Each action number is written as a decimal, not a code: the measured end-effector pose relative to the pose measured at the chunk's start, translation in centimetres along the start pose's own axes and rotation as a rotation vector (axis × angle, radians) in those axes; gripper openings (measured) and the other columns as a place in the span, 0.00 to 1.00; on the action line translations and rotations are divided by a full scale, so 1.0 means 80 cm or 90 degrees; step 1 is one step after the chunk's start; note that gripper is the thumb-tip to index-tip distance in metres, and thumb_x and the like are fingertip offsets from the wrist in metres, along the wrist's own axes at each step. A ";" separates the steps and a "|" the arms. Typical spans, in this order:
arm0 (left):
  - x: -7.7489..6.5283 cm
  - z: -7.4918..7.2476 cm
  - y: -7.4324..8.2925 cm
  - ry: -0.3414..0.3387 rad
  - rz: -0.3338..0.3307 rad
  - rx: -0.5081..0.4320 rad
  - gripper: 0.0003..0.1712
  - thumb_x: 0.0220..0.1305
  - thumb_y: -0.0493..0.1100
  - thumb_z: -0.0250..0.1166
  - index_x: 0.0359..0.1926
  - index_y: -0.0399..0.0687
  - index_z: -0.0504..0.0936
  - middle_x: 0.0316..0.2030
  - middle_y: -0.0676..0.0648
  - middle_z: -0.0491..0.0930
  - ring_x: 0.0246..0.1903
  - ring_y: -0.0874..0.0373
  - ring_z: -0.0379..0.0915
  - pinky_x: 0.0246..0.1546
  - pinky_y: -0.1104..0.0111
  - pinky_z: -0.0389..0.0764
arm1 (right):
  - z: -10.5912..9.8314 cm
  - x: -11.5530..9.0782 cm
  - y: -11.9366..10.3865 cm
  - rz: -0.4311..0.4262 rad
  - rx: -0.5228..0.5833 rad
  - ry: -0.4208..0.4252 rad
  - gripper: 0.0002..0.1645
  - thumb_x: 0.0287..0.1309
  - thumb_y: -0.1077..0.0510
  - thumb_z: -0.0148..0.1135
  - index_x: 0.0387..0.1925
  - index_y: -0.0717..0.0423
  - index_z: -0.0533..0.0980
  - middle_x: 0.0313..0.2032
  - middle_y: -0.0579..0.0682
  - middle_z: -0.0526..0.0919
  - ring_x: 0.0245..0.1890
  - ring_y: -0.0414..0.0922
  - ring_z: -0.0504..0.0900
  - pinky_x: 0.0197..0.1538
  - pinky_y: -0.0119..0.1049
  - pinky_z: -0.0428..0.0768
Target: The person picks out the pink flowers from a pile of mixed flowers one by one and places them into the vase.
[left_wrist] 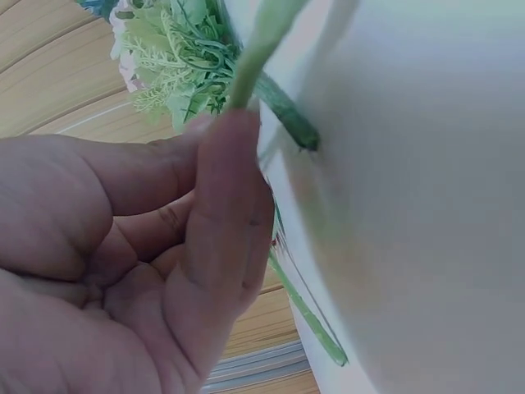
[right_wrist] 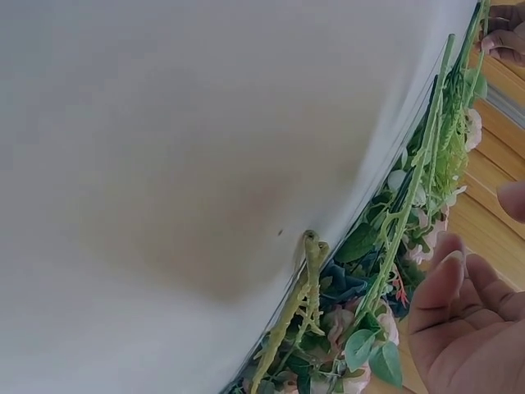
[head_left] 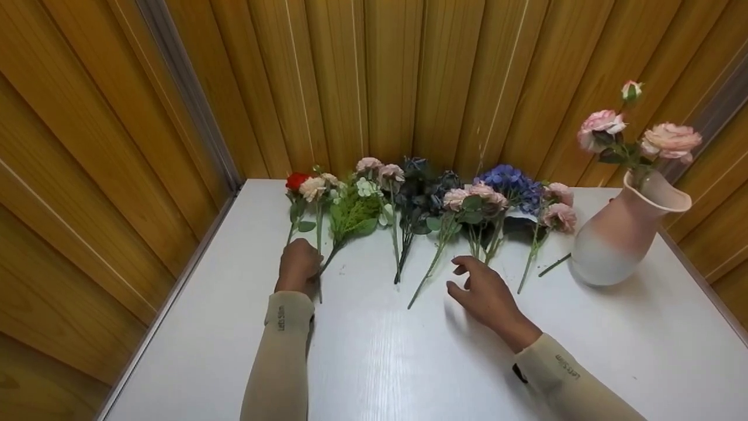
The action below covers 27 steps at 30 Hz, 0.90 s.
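Observation:
My left hand (head_left: 300,264) is at the left end of a row of artificial flowers. Its thumb and fingers pinch the green stem (left_wrist: 256,51) of the cream flower (head_left: 312,188). To the left lies the red flower (head_left: 297,180); the green fern-like spray (head_left: 353,211) is just right of that hand. My right hand (head_left: 484,291) hovers over the table, fingers loosely bent and holding nothing. Nearest to it are the stem ends of a pink flower spray (head_left: 456,200) and the blue hydrangea (head_left: 509,182). In the right wrist view, a knobbly stem (right_wrist: 287,320) shows beside the right hand.
A frosted pink-and-white vase (head_left: 613,234) stands at the right with pink roses (head_left: 671,141) in it. Dark blue flowers (head_left: 416,190) and more pink flowers (head_left: 560,216) lie along the back of the white table (head_left: 374,356). Wooden panels (head_left: 391,82) rise behind it.

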<state>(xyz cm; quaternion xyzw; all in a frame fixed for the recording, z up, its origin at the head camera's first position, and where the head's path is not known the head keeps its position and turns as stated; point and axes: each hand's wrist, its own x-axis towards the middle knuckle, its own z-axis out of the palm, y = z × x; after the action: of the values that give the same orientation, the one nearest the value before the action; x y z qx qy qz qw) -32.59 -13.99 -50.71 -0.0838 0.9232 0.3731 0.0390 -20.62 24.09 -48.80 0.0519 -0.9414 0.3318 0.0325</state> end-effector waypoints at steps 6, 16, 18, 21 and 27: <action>-0.024 -0.008 0.018 -0.005 -0.025 -0.019 0.09 0.81 0.35 0.67 0.47 0.29 0.89 0.38 0.38 0.87 0.35 0.49 0.78 0.37 0.61 0.82 | -0.002 0.000 0.002 0.004 0.003 -0.003 0.32 0.78 0.54 0.70 0.76 0.59 0.76 0.62 0.60 0.90 0.45 0.49 0.86 0.44 0.45 0.80; -0.024 -0.012 0.023 -0.037 -0.028 -0.103 0.27 0.82 0.36 0.67 0.21 0.47 0.72 0.16 0.52 0.64 0.18 0.57 0.64 0.20 0.64 0.71 | -0.004 0.004 0.003 0.000 0.005 0.004 0.32 0.78 0.54 0.70 0.76 0.61 0.76 0.62 0.62 0.90 0.44 0.50 0.86 0.45 0.45 0.80; -0.023 -0.012 0.024 -0.039 -0.033 -0.102 0.29 0.83 0.37 0.67 0.19 0.49 0.69 0.16 0.53 0.62 0.17 0.57 0.63 0.20 0.64 0.71 | -0.005 0.005 0.002 0.002 0.006 0.005 0.32 0.78 0.55 0.70 0.76 0.61 0.76 0.62 0.62 0.90 0.46 0.51 0.86 0.45 0.46 0.81; -0.024 -0.012 0.026 -0.037 -0.033 -0.102 0.29 0.83 0.37 0.67 0.20 0.50 0.67 0.17 0.53 0.61 0.18 0.57 0.63 0.22 0.64 0.71 | -0.006 0.005 0.001 0.008 0.007 0.002 0.32 0.78 0.54 0.70 0.76 0.60 0.75 0.63 0.62 0.89 0.48 0.53 0.87 0.47 0.49 0.83; -0.028 -0.012 0.031 -0.042 -0.033 -0.114 0.33 0.84 0.38 0.66 0.18 0.52 0.65 0.16 0.53 0.59 0.18 0.57 0.60 0.21 0.64 0.69 | -0.006 0.007 0.002 0.009 0.011 0.001 0.32 0.78 0.54 0.69 0.76 0.61 0.75 0.63 0.62 0.89 0.52 0.57 0.89 0.49 0.53 0.84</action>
<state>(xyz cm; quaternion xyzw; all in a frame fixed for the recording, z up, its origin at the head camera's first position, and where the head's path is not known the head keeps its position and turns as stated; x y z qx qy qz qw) -30.85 -12.58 -48.02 -0.0980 0.8819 0.4556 0.0715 -21.14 24.48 -48.45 0.0450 -0.9388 0.3401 0.0304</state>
